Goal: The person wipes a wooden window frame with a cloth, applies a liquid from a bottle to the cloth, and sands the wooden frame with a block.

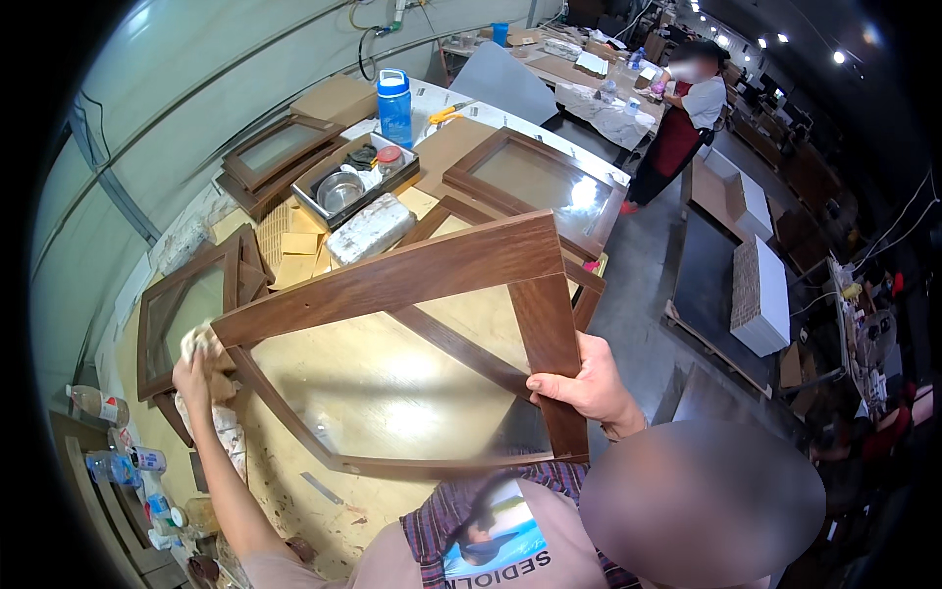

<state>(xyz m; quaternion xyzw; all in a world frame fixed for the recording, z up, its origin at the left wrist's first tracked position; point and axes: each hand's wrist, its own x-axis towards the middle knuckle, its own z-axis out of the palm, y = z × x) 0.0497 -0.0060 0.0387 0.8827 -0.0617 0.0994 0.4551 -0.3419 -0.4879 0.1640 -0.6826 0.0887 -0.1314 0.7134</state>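
taupe shirt (378,564), chest picture (515,535), striped straps (432,530)

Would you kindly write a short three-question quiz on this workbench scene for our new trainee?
1. True or false: the right hand grips one side of the brown wooden frame.
2. Multiple choice: what does the left hand hold at the frame's corner?
A) a paintbrush
B) a pale cloth
C) a hammer
3. Fill the gap: the upright drinking bottle on the table, near the round metal bowl, is mostly ____ in colour.

Key: 1. True. 2. B. 3. Blue.
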